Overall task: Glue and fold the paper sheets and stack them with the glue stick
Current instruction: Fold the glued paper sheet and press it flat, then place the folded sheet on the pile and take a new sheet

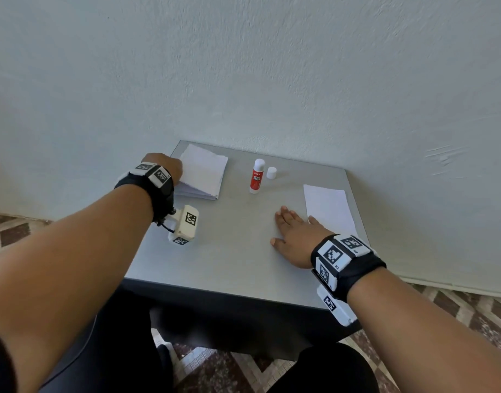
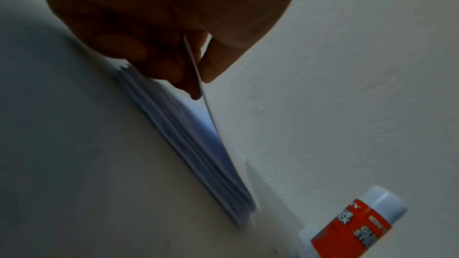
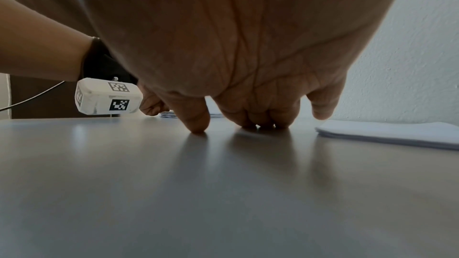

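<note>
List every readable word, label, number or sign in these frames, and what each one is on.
"GLUE STICK": white letters on the red label of the glue stick, head view.
Small print above it on the label: too small to read.
Same label in the left wrist view: blurred, unreadable.
Wristband markers: black-and-white square codes; tiny characters beside them, too small to read.

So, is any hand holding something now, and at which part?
The left hand pinches the top sheet of the paper stack at its near-left edge. The right hand rests on the table, holding nothing.
</note>
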